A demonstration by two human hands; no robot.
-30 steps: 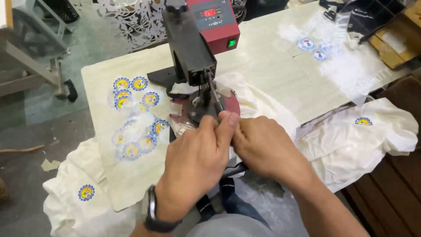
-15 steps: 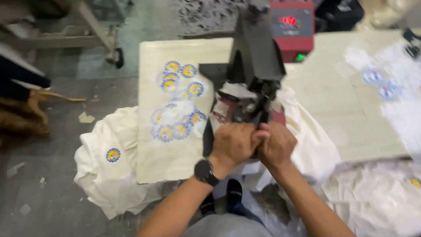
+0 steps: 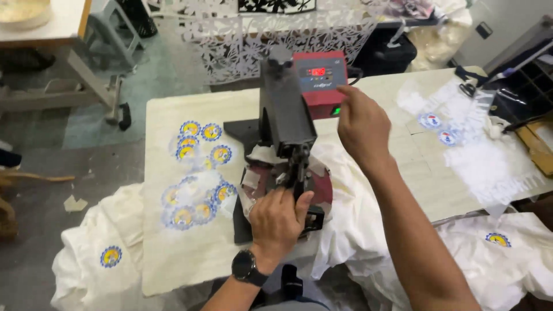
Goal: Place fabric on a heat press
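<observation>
Left hand (image 3: 279, 222): closed around the lever (image 3: 300, 173) at the front of the heat press (image 3: 285, 115), near the red platen (image 3: 319, 187) with white fabric (image 3: 351, 224) draped under and around it. Right hand (image 3: 362, 124): empty, index finger extended toward the red control box (image 3: 319, 75), not visibly touching. Round blue-and-yellow patches (image 3: 193, 173): loose on the worktop (image 3: 173, 253), left of the press.

Risks, as judged:
- Burn, from fingers close to the platen.
- Creased transfer, from bunched fabric under the head.
- Scattered patches, from tugging the cloth.
- Wrong setting, from a glancing press on the control box.
</observation>
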